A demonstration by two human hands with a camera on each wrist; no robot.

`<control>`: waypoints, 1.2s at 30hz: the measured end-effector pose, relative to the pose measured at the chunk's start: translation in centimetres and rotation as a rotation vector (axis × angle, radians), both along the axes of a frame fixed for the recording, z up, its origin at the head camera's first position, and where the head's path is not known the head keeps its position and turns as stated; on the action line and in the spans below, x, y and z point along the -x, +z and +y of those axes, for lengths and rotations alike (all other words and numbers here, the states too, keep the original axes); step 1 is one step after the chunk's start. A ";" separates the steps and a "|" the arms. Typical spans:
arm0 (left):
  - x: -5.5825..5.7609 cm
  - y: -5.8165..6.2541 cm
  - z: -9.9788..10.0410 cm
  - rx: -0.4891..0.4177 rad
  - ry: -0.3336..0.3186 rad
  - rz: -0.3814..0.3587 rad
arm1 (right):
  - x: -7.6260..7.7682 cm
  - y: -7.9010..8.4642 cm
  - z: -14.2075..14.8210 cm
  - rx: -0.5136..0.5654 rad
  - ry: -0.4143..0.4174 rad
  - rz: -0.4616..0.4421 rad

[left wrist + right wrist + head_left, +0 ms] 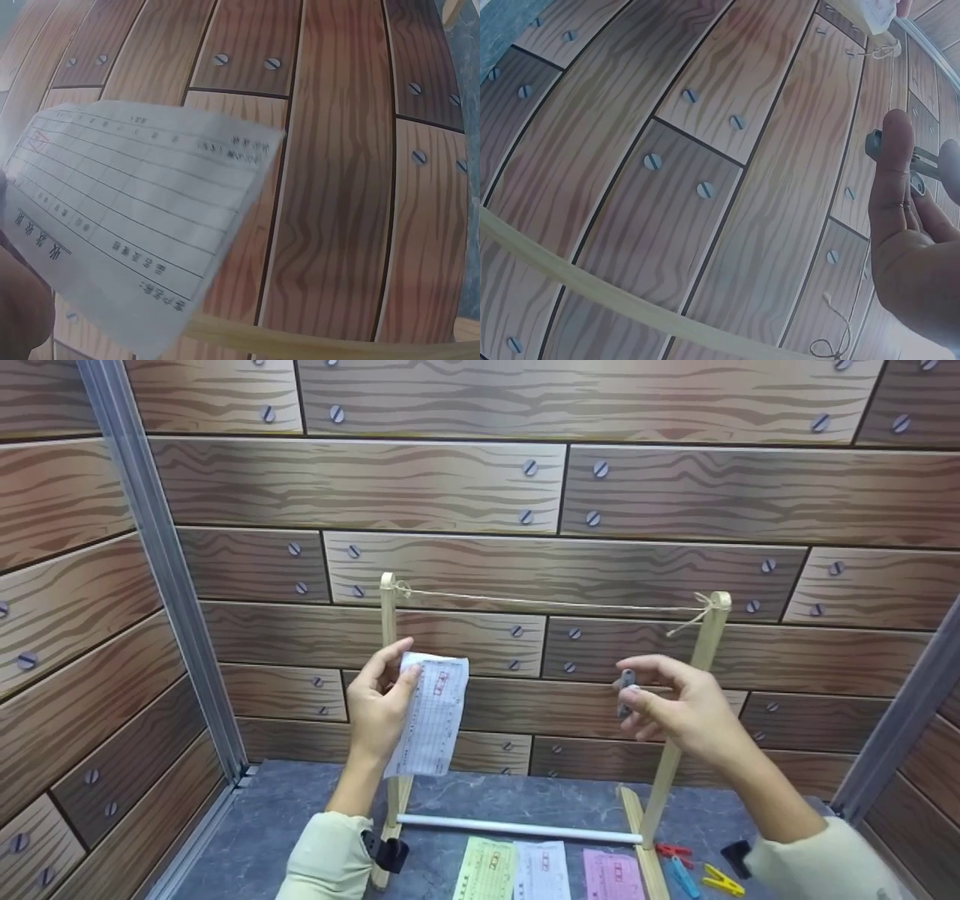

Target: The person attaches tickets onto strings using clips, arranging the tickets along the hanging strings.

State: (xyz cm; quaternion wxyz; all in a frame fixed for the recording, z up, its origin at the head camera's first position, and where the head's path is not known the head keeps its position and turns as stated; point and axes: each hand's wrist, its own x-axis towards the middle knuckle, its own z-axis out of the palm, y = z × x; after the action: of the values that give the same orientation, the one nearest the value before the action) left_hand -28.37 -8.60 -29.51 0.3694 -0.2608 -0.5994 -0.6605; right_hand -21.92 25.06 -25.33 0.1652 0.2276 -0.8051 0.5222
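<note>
In the head view my left hand point(377, 711) pinches a white printed receipt slip point(439, 724) by its upper left edge, between thumb and fingers. The slip point(142, 202) hangs tilted, with ruled lines and a red stamp. Off to the right, my right hand point(686, 703) holds a grey clothespin point(626, 694) between thumb and fingers. That clothespin point(874, 144) also shows in the right wrist view, partly hidden behind a finger. Both hands are below a thin string point(540, 602) tied across the tops of two wooden posts point(706, 641).
A white rod point(517, 829) joins the posts low down. On the grey table point(300, 802) lie a green slip point(484, 870), a white slip point(541, 871) and a pink slip point(613, 876). Red point(673, 851), blue point(682, 877) and yellow clothespins point(723, 880) lie right of the stand.
</note>
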 end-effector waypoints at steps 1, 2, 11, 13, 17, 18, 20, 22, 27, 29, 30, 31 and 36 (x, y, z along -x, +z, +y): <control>0.0 0.1 0.1 0.004 0.006 -0.001 | 0.1 0.1 -0.1 -0.002 0.003 0.004; 0.0 0.2 0.1 0.006 0.008 -0.002 | 0.2 0.1 -0.2 -0.006 0.005 0.008; 0.0 1.0 0.5 0.011 -0.016 -0.013 | 0.6 0.9 -0.9 -0.027 0.019 0.033; 0.1 1.2 0.6 0.008 -0.028 -0.019 | 0.7 1.1 -1.1 -0.024 0.024 0.032; 0.0 1.6 0.8 0.018 -0.042 -0.029 | 0.8 1.6 -1.5 -0.027 0.025 0.025; 0.0 1.6 0.8 0.026 -0.041 -0.027 | 0.8 1.7 -1.6 -0.028 0.024 0.023; 0.0 1.8 0.9 0.042 -0.030 -0.019 | 0.9 1.9 -1.8 -0.028 0.025 0.025; 0.0 1.9 1.0 0.053 -0.018 -0.013 | 1.1 2.0 -2.1 -0.023 0.030 0.027; 0.2 2.4 1.3 0.040 -0.030 -0.008 | 1.3 2.4 -2.8 -0.021 0.037 0.018; 0.2 2.6 1.4 0.034 -0.032 -0.004 | 1.4 2.5 -3.0 -0.026 0.036 0.016; 0.2 2.6 1.4 0.034 -0.033 -0.005 | 1.5 2.6 -3.1 -0.028 0.037 0.015; 0.2 2.7 1.5 0.035 -0.030 -0.004 | 1.5 2.7 -3.2 -0.032 0.037 0.015; 0.3 3.1 1.6 0.035 -0.042 0.003 | 1.7 3.3 -3.9 -0.028 0.051 0.014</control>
State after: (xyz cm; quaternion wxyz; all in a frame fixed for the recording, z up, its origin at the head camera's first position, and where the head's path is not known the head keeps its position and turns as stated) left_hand -28.66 -7.00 -26.42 0.3518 -0.2807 -0.6046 -0.6573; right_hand -23.66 21.13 -22.04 0.1544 0.2538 -0.8051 0.5134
